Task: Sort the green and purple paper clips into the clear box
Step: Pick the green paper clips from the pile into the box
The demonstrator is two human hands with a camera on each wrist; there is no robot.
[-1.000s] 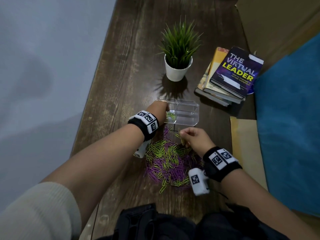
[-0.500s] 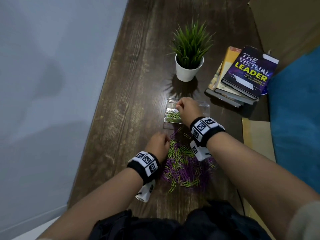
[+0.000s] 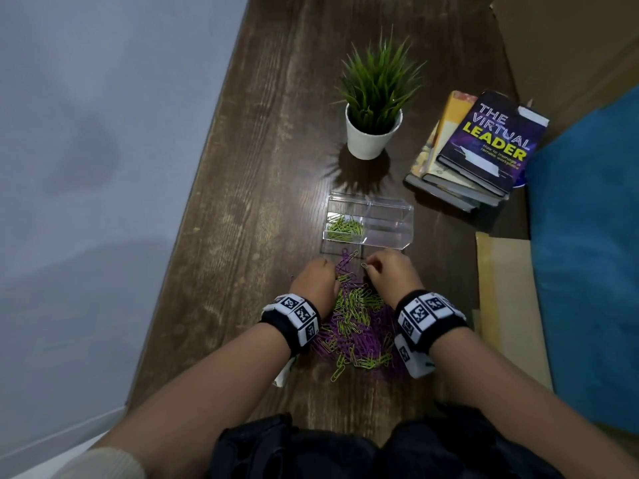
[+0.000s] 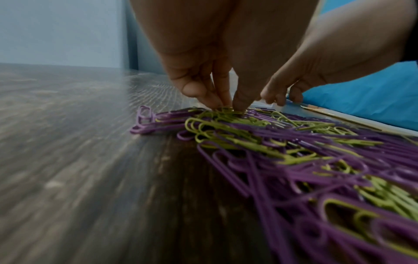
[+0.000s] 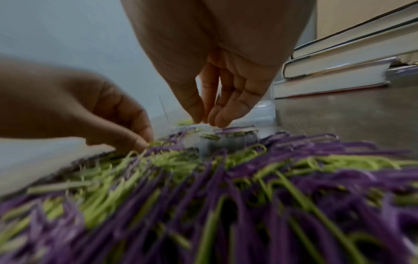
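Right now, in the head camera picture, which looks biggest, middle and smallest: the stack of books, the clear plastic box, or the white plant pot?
1. Stack of books, largest.
2. Clear plastic box.
3. White plant pot, smallest, counting the pot alone without its green leaves.

All three sit at a similar distance from the camera, so this order seems fair.

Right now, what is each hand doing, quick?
Left hand: fingertips pinching green clips at the pile's far edge.
Right hand: fingers relaxed, holding nothing, just above the pile.
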